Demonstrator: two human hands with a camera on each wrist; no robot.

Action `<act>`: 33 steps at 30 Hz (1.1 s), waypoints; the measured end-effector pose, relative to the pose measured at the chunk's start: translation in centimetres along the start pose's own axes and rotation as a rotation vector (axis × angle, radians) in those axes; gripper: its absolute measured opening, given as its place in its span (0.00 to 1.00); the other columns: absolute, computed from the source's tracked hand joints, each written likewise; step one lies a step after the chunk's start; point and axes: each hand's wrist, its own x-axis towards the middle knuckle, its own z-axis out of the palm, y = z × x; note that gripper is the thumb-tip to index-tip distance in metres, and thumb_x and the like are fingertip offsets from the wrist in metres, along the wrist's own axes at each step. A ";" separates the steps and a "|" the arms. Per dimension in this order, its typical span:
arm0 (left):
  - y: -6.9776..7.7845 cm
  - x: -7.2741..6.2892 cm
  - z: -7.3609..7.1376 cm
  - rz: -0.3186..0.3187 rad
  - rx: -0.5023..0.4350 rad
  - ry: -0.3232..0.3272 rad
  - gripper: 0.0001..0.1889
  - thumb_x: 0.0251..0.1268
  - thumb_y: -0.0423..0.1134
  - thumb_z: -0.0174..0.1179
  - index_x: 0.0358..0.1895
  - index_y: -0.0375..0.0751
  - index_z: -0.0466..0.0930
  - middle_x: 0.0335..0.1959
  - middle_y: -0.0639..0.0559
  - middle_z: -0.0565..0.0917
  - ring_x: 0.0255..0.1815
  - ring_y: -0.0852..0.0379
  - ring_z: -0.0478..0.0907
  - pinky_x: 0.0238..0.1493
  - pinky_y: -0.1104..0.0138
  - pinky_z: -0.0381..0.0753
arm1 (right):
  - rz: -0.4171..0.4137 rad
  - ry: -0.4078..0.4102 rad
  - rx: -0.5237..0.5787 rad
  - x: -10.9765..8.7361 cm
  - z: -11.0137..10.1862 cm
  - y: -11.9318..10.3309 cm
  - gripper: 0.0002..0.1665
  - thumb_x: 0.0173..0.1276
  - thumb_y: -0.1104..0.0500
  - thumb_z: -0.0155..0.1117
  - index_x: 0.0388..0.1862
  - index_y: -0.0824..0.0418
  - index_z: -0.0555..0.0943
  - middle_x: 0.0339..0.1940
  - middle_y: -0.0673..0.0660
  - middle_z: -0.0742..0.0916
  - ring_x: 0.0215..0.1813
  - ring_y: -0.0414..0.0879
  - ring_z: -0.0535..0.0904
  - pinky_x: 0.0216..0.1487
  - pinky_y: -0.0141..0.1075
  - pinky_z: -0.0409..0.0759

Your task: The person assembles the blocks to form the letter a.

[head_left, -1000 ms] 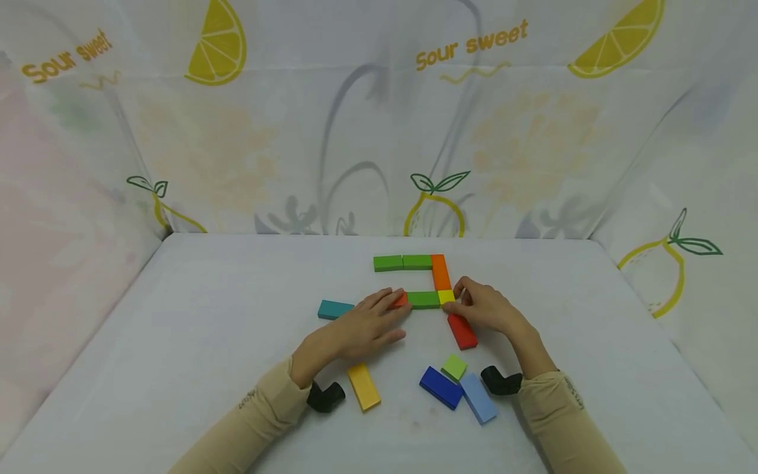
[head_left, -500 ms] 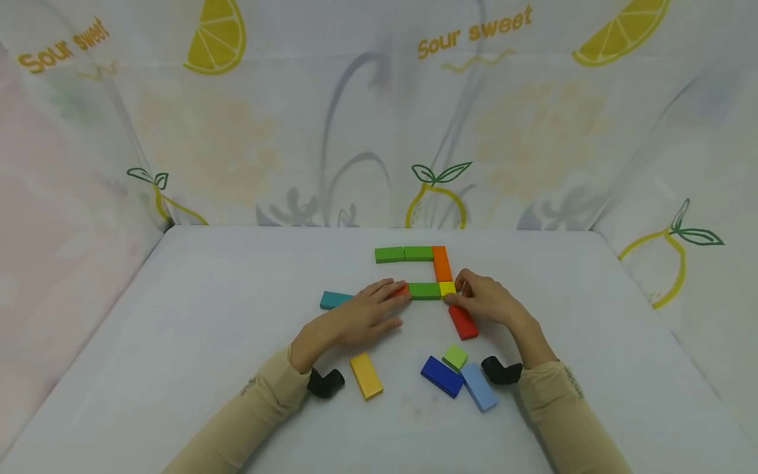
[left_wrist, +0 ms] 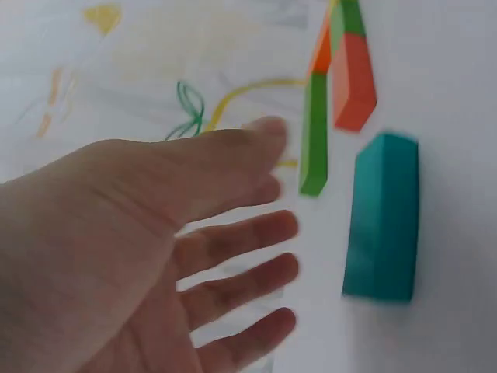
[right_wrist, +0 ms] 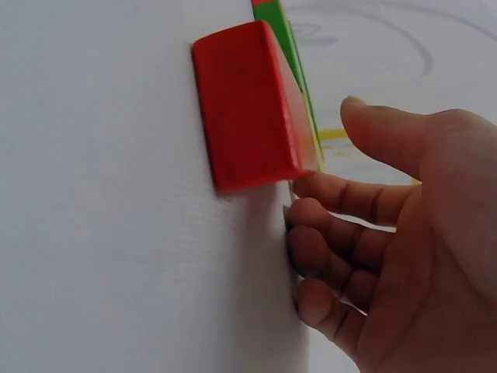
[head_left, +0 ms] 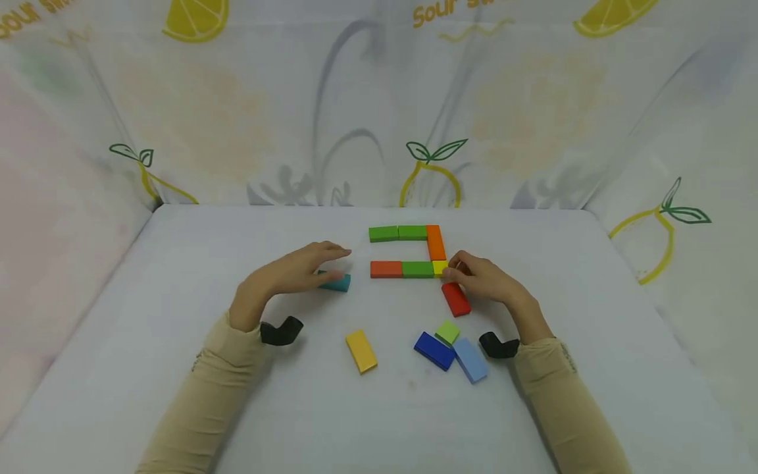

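In the head view my left hand hovers by a teal block, fingers extended. The left wrist view shows the teal block beyond the spread fingers, with a gap between. My right hand is at the right end of a block row, fingers loosely bent beside a small yellow block. In the row, a coral-red block and a green block lie end to end with it. A red block slants below the right hand; the thumb and fingers are apart, with nothing visible between them.
An orange block leads up from the yellow one to two green blocks in line. Nearer lie a golden-yellow block, a dark blue block, a lime block and a light blue block. Black wrist-worn pieces stick out near the sleeves.
My left hand has left the coral-red block and moved left to the teal block. My right hand stays by the yellow block. The head view has tilted downward.
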 end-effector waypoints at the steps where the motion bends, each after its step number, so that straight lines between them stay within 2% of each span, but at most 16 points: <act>1: -0.3 -0.4 -0.3 -0.005 0.006 -0.018 0.28 0.69 0.47 0.54 0.69 0.39 0.64 0.68 0.41 0.67 0.70 0.42 0.62 0.68 0.48 0.62 | -0.003 -0.008 0.004 0.0 0.0 0.0 0.22 0.72 0.43 0.49 0.51 0.59 0.71 0.42 0.58 0.81 0.40 0.49 0.75 0.41 0.36 0.73; 5: -1.0 -1.2 -1.0 -0.002 0.033 -0.097 0.26 0.67 0.42 0.56 0.66 0.36 0.67 0.64 0.39 0.71 0.65 0.42 0.67 0.65 0.49 0.66 | -0.025 -0.012 0.011 -0.3 -0.3 -0.2 0.21 0.73 0.47 0.49 0.53 0.60 0.69 0.41 0.59 0.80 0.39 0.49 0.74 0.39 0.36 0.72; 8: -1.0 -1.0 -1.0 -0.002 0.033 -0.112 0.26 0.64 0.38 0.59 0.65 0.36 0.69 0.60 0.39 0.73 0.58 0.45 0.71 0.60 0.52 0.71 | -0.040 0.001 0.013 -0.6 -0.5 -0.4 0.20 0.73 0.49 0.50 0.54 0.61 0.68 0.39 0.59 0.79 0.38 0.49 0.73 0.38 0.37 0.72; 14: -1.1 -0.3 -0.2 -0.056 0.059 -0.068 0.26 0.59 0.36 0.63 0.62 0.39 0.72 0.53 0.41 0.73 0.51 0.48 0.69 0.55 0.55 0.73 | -0.064 -0.032 0.017 -1.8 -0.6 -0.4 0.21 0.72 0.51 0.53 0.56 0.62 0.67 0.37 0.58 0.79 0.37 0.47 0.73 0.39 0.36 0.72; 19: -1.1 0.1 0.7 -0.055 0.079 -0.029 0.26 0.58 0.36 0.64 0.61 0.38 0.73 0.43 0.43 0.75 0.45 0.50 0.72 0.50 0.58 0.74 | -0.107 -0.090 0.004 -3.0 -0.4 -0.1 0.24 0.70 0.52 0.57 0.59 0.62 0.67 0.37 0.56 0.80 0.38 0.46 0.74 0.41 0.36 0.74; 24: -0.9 0.6 1.4 -0.076 0.073 -0.015 0.30 0.60 0.46 0.64 0.65 0.40 0.68 0.40 0.46 0.75 0.40 0.53 0.71 0.46 0.62 0.72 | -0.127 -0.124 -0.039 -3.6 -0.5 -0.4 0.27 0.67 0.54 0.61 0.62 0.60 0.66 0.40 0.55 0.80 0.41 0.46 0.74 0.45 0.37 0.75; 28: -0.9 0.7 1.8 -0.058 0.051 -0.019 0.37 0.60 0.51 0.63 0.70 0.40 0.61 0.37 0.47 0.75 0.37 0.56 0.70 0.42 0.65 0.71 | -0.132 -0.148 -0.055 -3.8 -0.4 -0.5 0.29 0.66 0.55 0.62 0.63 0.57 0.66 0.43 0.55 0.80 0.44 0.46 0.74 0.49 0.39 0.75; 31: -1.0 0.5 1.9 -0.031 0.001 -0.031 0.40 0.60 0.47 0.62 0.73 0.41 0.54 0.35 0.48 0.74 0.34 0.56 0.70 0.40 0.65 0.70 | -0.145 -0.158 -0.041 -4.0 -0.3 -0.5 0.30 0.65 0.54 0.63 0.64 0.56 0.66 0.45 0.55 0.80 0.47 0.47 0.74 0.52 0.42 0.75; 33: -1.1 0.3 2.1 -0.011 -0.033 -0.063 0.39 0.61 0.43 0.62 0.74 0.43 0.53 0.36 0.48 0.74 0.34 0.57 0.70 0.40 0.66 0.71 | -0.151 -0.169 -0.028 -4.2 0.0 -0.5 0.30 0.66 0.55 0.63 0.65 0.56 0.66 0.46 0.55 0.79 0.48 0.47 0.73 0.53 0.42 0.74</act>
